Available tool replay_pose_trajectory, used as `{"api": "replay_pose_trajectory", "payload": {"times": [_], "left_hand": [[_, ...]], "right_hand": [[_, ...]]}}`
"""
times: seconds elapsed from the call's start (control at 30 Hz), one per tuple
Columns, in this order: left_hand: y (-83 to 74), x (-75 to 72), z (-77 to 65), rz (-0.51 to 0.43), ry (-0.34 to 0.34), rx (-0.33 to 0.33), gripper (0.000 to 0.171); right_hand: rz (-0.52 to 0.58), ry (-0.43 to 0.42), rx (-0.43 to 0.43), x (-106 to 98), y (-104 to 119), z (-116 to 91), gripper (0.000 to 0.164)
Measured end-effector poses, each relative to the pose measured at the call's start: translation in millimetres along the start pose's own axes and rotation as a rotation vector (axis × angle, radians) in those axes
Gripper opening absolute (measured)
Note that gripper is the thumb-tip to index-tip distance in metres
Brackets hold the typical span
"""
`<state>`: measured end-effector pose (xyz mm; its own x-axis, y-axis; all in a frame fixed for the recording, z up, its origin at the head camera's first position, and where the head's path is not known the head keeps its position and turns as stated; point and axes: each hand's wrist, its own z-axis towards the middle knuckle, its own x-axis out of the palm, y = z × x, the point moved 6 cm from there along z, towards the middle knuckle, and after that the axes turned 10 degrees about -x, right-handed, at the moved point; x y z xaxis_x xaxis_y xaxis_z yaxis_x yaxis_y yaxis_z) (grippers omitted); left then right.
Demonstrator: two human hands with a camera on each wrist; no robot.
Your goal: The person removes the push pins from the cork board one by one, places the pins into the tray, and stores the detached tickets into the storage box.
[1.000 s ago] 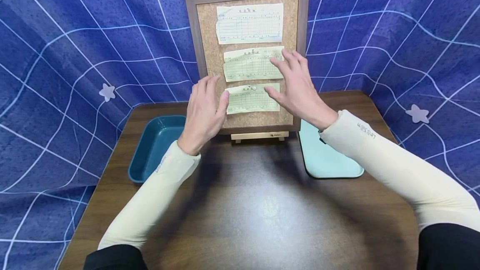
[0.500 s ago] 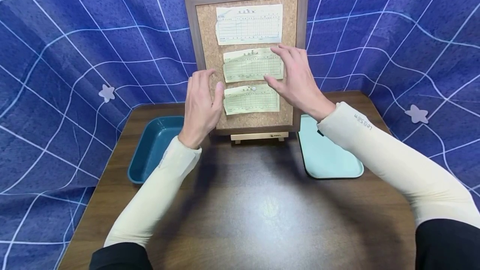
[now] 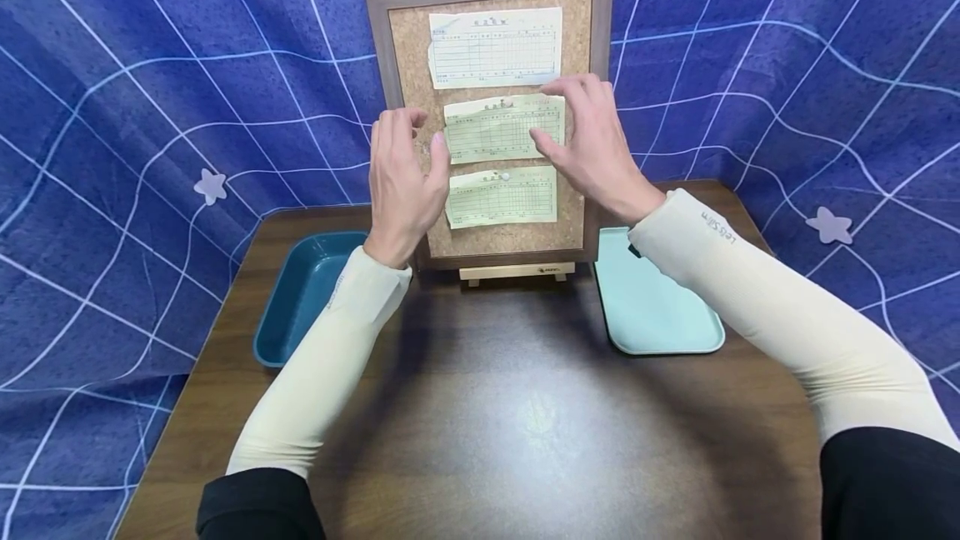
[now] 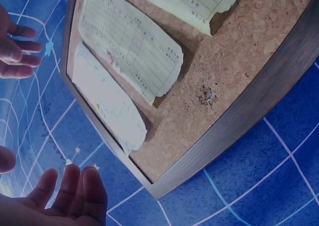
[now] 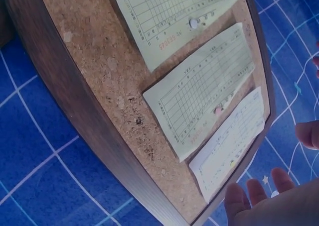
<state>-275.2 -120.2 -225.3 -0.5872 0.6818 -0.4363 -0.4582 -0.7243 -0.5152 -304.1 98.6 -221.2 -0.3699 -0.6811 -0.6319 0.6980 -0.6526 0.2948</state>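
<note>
A cork board (image 3: 420, 140) in a brown frame stands upright with three paper slips pinned on it. The top slip (image 3: 495, 52) is white with a yellow pushpin (image 5: 233, 164). A pink pushpin (image 5: 218, 110) fixes the pale green middle slip (image 3: 487, 140), and a white pushpin (image 5: 194, 23) the pale green bottom slip (image 3: 502, 205). My left hand (image 3: 405, 177) hovers in front of the board's left side, fingers loosely bent, holding nothing. My right hand (image 3: 592, 140), equally bare, overlaps the middle slip's right end in the head view, thumb and fingers spread apart.
A small wooden easel (image 3: 517, 272) supports the board on a brown table (image 3: 480, 407). On the left is a dark teal tray (image 3: 288, 307), partly behind the left arm. A mint tray (image 3: 660, 319) lies right. Blue patterned cloth (image 3: 135, 107) hangs behind.
Both hands have risen along the board, the left from beside the bottom slip to beside the middle one. The slips remain in place.
</note>
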Motion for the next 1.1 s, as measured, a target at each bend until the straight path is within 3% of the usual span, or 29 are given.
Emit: {"api": "replay_pose_trajectory", "payload": {"times": [0.4, 1.1], "left_hand": [[14.2, 6.5, 13.7, 0.053, 0.015, -0.027, 0.026], [14.4, 12.4, 39.2, 0.072, 0.022, 0.023, 0.027]], "right_hand": [[0.029, 0.005, 0.064, 0, -8, 12, 0.04], [0.015, 0.011, 0.084, -4, -5, 40, 0.033]]}}
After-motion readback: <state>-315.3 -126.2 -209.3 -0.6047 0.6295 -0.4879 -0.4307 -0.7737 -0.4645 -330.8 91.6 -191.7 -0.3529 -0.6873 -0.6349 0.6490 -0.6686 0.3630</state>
